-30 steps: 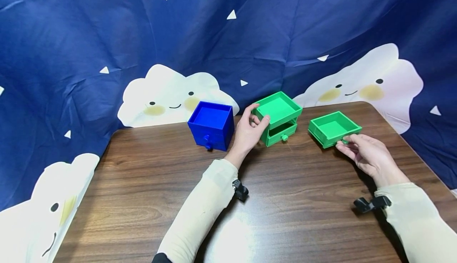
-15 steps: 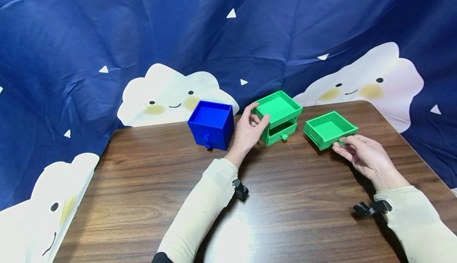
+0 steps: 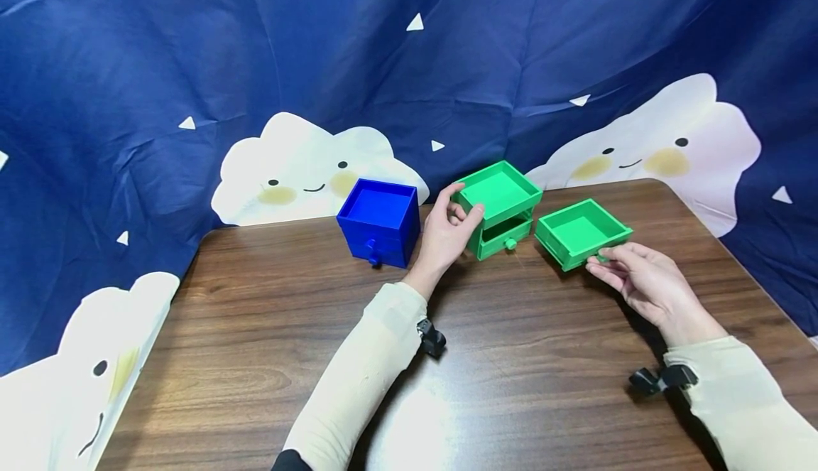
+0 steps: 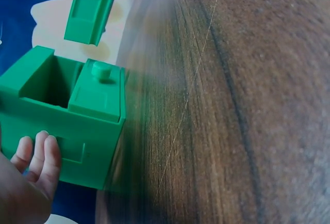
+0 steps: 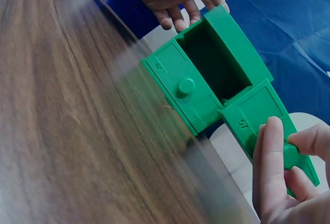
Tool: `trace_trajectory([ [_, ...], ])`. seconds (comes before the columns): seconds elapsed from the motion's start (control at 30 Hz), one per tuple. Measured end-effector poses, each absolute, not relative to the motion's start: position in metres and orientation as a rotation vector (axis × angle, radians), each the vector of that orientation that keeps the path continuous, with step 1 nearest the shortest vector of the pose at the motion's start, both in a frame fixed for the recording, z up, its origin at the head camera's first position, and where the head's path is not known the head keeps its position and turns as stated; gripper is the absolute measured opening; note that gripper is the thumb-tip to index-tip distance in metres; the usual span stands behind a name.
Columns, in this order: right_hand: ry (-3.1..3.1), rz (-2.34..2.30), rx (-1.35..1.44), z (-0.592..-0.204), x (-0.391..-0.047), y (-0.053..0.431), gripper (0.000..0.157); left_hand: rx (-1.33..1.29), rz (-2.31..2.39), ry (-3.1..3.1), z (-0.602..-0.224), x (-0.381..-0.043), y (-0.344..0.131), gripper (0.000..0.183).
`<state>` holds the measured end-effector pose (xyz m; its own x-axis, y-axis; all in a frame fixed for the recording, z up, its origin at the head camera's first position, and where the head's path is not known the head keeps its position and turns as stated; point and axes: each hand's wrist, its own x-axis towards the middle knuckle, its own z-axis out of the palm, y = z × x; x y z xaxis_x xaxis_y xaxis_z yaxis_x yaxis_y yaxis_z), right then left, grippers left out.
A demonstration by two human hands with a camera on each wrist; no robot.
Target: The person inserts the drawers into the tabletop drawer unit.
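Observation:
A small green drawer cabinet (image 3: 501, 190) stands on the table with a shallow tray-like top. Its upper slot (image 5: 209, 61) gapes, while a drawer with a round knob (image 5: 186, 86) fills the lower one. My left hand (image 3: 445, 235) grips the cabinet at its left side, thumb at the front corner and index finger along the top edge. To the right, a loose green drawer (image 3: 583, 229) is held off the table, slightly tilted, apart from the cabinet. My right hand (image 3: 652, 288) pinches its round knob (image 5: 291, 156) between thumb and fingers.
A blue drawer cabinet (image 3: 378, 226) stands left of the left hand. Behind the wooden table (image 3: 268, 329) hangs a dark blue cloth (image 3: 358, 52) printed with clouds and triangles. The table's right edge runs beyond the right hand.
My right hand has carried the loose green drawer a short way left, closer to the green cabinet. The left hand and both cabinets have stayed in place.

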<state>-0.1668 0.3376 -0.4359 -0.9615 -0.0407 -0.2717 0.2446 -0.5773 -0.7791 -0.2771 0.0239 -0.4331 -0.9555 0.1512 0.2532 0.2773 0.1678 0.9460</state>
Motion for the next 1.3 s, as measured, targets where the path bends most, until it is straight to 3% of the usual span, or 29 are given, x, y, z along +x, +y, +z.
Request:
trace_trajectory([
  [0.23, 1.333, -2.644, 0.317, -0.439, -0.165, 0.33, 0.02, -0.432, -1.912, -2.321, -0.433, -0.277, 0.024, 0.054],
  [0.5, 1.353, -2.628, 0.301, -0.434, -0.163, 0.321, 0.03, -0.433, -1.91, -2.323, -0.434, -0.277, 0.023, 0.054],
  [1.3, 1.404, -2.597, 0.172, -0.435, -0.164, 0.291, 0.033, -0.409, -1.886, -2.334, -0.432, -0.276, 0.023, 0.055],
])
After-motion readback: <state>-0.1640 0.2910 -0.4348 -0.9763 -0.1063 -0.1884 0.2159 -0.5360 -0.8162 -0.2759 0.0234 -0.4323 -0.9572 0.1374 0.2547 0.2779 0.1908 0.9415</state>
